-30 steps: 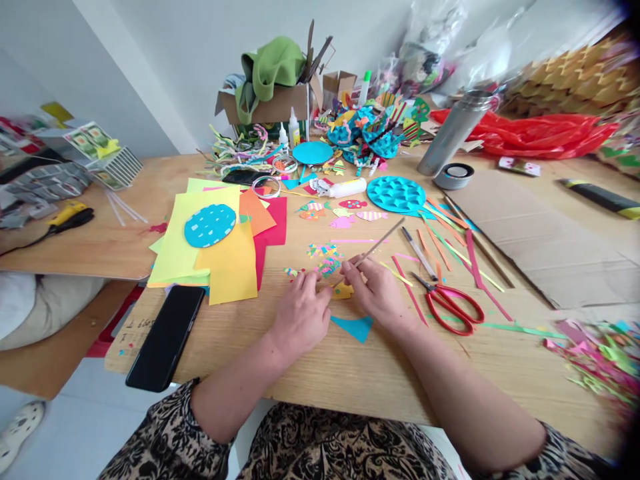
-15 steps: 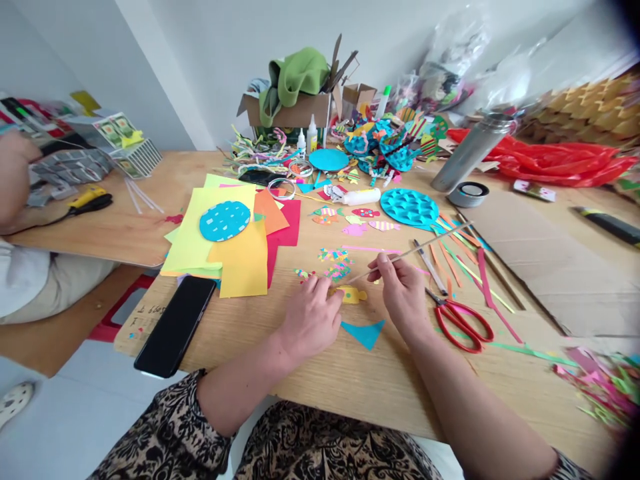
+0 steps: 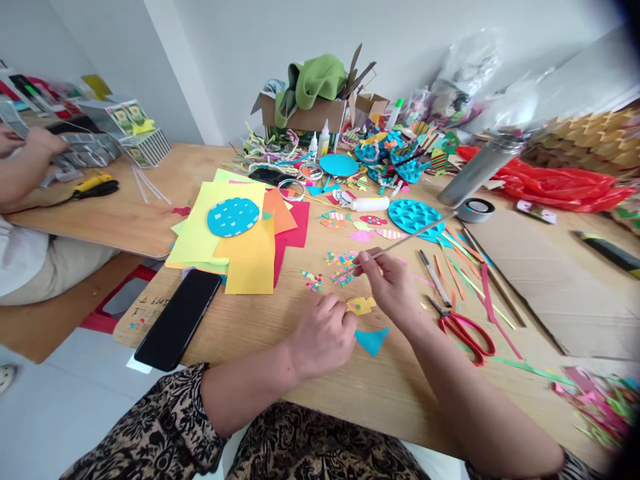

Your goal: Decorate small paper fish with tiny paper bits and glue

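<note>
Found right hand (image 3: 386, 283) pinching thin stick (image 3: 415, 236), left end at confetti (image 3: 345, 281). Noted left hand (image 3: 323, 338) curled near-left of yellow paper fish (image 3: 362, 306); could not determine its grip.

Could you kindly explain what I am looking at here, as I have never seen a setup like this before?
Certainly. There is no machine here: these are a person's own two bare hands, seen by a camera worn on the head, looking forward and down. The right hand holds a thin stick, its lower end over small paper bits. The left hand is curled beside a yellow fish; I cannot tell whether it touches it. Also on the table are a phone, coloured paper with a blue disc on top, a pen and scissors. At far left, another person's arm shows.
</note>
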The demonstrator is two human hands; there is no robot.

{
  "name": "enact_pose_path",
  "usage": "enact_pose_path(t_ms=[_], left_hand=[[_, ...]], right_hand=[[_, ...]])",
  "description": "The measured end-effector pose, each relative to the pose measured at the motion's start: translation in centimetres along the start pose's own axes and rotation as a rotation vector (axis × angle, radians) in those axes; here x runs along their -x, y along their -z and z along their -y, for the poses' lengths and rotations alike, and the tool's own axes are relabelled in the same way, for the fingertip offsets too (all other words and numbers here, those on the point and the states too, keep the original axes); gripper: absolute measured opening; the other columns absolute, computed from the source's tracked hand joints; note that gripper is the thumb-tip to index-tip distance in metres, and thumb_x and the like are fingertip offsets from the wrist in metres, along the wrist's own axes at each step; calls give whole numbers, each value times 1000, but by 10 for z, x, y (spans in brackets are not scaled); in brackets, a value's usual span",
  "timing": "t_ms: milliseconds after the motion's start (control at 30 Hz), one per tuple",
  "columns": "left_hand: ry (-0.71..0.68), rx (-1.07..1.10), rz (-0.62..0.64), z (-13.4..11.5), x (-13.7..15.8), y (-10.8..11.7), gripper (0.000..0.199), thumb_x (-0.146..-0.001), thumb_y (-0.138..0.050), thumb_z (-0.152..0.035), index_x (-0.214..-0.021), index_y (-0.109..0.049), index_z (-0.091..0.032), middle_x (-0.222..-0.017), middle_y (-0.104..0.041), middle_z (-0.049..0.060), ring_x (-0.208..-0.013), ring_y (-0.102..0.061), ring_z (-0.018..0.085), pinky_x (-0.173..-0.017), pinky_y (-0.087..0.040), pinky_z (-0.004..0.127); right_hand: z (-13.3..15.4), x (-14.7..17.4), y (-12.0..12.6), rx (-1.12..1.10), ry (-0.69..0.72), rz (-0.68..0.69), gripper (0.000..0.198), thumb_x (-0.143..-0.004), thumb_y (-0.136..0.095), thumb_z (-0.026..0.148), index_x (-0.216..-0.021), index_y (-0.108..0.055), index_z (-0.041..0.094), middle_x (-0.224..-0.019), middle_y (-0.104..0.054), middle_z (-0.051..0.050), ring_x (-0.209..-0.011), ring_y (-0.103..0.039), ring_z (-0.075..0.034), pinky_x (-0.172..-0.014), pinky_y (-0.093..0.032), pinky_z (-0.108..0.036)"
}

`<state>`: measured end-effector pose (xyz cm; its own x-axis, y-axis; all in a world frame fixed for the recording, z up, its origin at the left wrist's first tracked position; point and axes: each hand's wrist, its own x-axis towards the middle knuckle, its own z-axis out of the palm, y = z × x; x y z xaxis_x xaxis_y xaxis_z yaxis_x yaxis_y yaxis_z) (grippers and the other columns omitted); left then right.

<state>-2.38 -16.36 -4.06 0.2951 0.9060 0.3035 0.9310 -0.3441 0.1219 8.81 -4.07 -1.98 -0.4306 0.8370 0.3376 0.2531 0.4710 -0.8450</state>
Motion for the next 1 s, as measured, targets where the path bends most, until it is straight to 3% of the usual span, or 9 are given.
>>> enact_pose_path(t_ms=[133, 300, 500, 767, 1000], left_hand=[[-28, -33, 6, -5, 3, -3, 10, -85, -49, -17, -80, -58, -15, -75, -60, 8, -83, -57, 25, -71, -49, 37], [16, -36, -51, -7, 3, 0, 10, -81, -49, -23, -78, -57, -16, -67, -58, 8, -76, -58, 25, -65, -49, 36], [14, 11, -79, -10, 4, 1, 17, -78, -49, -29, -73, -58, -16, -65, -59, 8, -72, -59, 26, -61, -49, 37], [-15, 32, -69, -10, 5, -1, 20, -80, -49, -31, -73, -60, -15, -65, -61, 8, -70, -60, 25, -57, -47, 36], [-9, 27, -54, -9, 4, -1, 18, -79, -51, -28, -71, -59, -16, -66, -62, 7, -71, -60, 25, -58, -46, 36]], right_hand=[[6, -11, -21, 48, 115, 166, 34, -95, -46, 43, -74, -60, 20, -77, -68, -5, -73, -64, -19, -66, -48, -32], [4, -17, -42, 92, 202, 217, 30, -96, -45, 38, -76, -58, 21, -79, -67, -6, -78, -63, -21, -71, -48, -35], [-1, -17, -51, 146, 247, 250, 30, -97, -43, 34, -74, -57, 21, -77, -66, -6, -80, -61, -21, -73, -47, -35], [-4, -20, -43, 106, 181, 152, 33, -95, -46, 41, -73, -59, 21, -80, -68, -6, -79, -63, -20, -71, -48, -33], [-12, -23, -6, 53, -6, -80, 37, -93, -49, 49, -78, -65, 19, -71, -69, -4, -69, -65, -19, -65, -47, -31]])
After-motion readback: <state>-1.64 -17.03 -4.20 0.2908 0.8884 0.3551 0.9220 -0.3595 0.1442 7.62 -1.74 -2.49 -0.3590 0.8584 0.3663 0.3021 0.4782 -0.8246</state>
